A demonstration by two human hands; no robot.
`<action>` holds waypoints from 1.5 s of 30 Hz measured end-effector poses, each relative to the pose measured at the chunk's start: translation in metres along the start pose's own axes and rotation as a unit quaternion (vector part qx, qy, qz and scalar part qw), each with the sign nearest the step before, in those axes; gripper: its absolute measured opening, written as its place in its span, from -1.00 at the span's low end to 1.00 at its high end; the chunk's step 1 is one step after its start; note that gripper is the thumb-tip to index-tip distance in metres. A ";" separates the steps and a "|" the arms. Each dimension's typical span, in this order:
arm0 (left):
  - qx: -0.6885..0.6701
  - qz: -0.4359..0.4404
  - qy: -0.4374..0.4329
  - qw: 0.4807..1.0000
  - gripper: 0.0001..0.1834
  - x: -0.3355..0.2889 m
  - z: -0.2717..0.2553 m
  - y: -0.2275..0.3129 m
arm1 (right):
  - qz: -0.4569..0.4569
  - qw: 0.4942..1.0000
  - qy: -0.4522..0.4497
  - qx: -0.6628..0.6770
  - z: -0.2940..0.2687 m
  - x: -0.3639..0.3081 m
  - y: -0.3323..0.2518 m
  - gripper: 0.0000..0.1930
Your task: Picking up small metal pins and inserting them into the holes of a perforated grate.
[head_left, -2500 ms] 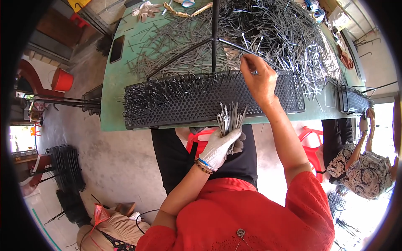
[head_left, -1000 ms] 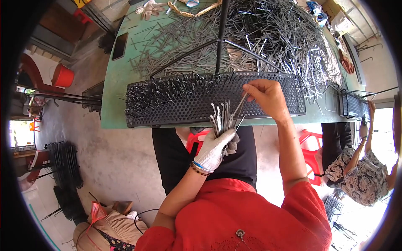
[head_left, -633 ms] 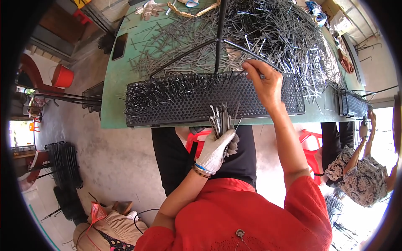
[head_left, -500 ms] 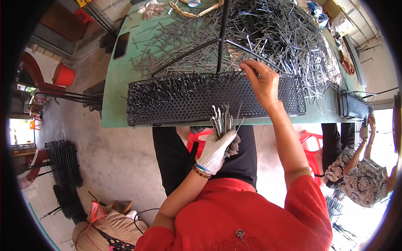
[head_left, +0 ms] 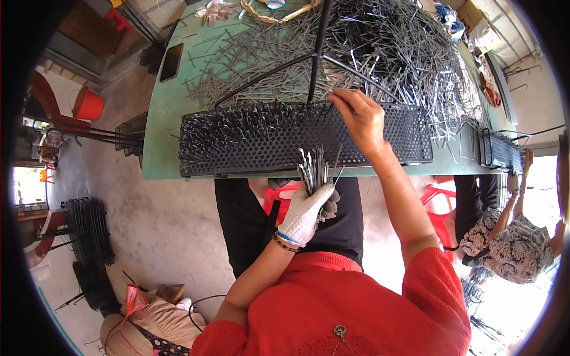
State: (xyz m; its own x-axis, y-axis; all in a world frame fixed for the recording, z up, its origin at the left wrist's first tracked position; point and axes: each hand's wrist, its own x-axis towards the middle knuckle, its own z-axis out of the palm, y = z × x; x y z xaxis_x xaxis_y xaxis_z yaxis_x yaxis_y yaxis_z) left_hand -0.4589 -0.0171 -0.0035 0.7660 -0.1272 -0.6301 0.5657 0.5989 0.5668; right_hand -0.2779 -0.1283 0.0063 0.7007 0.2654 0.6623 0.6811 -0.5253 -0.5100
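Note:
My left hand (head_left: pixel 306 212), in a white work glove, is closed round a bundle of thin metal rods (head_left: pixel 314 169) whose ends stick up below the near edge of the rack. A long black perforated metal rack (head_left: pixel 380 139) lies along the table's front edge. Many short rods (head_left: pixel 225 133) bristle from the holes on its left part, while holes on the right part are bare. Over the rack's upper edge, right of the filled part, my bare right hand (head_left: pixel 361 123) pinches with thumb and fingers together. Whatever is between those fingertips is too small to make out.
Loose metal rods (head_left: pixel 409 65) lie heaped across the green table (head_left: pixel 161 127). A black frame bar (head_left: pixel 318 56) rises from the rack. A phone (head_left: pixel 171 62) and a glove (head_left: pixel 215 12) rest at the far left. Another person's arm (head_left: pixel 522 184) works at a second rack (head_left: pixel 502 151) on the right.
My right hand has shifted slightly left along the rack's upper edge, still pinching. My left hand keeps hold of the rods almost in place.

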 end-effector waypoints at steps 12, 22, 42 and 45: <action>-0.035 0.017 -0.013 0.999 -0.82 0.002 -0.007 0.001 | 0.019 0.998 -0.042 0.036 -0.014 -0.007 -0.013 -0.85; -0.055 0.027 -0.042 0.997 -0.82 0.007 -0.001 0.002 | 0.340 0.892 -0.093 0.282 -0.041 -0.019 -0.023 -0.82; -0.049 -0.034 -0.032 0.998 -0.82 0.006 -0.001 -0.001 | -0.076 0.992 -0.033 -0.098 -0.012 0.002 -0.009 -0.82; -0.046 -0.023 -0.028 0.998 -0.82 0.003 0.002 0.002 | -0.033 0.996 -0.024 -0.076 -0.006 0.000 -0.005 -0.82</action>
State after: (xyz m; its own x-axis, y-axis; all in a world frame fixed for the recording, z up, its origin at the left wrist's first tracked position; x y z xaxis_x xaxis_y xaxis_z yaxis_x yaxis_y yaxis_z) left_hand -0.4545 -0.0173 -0.0034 0.7574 -0.1987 -0.6220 0.5720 0.6613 0.4853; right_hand -0.2823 -0.1305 0.0115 0.6677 0.3400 0.6622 0.6881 -0.6213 -0.3748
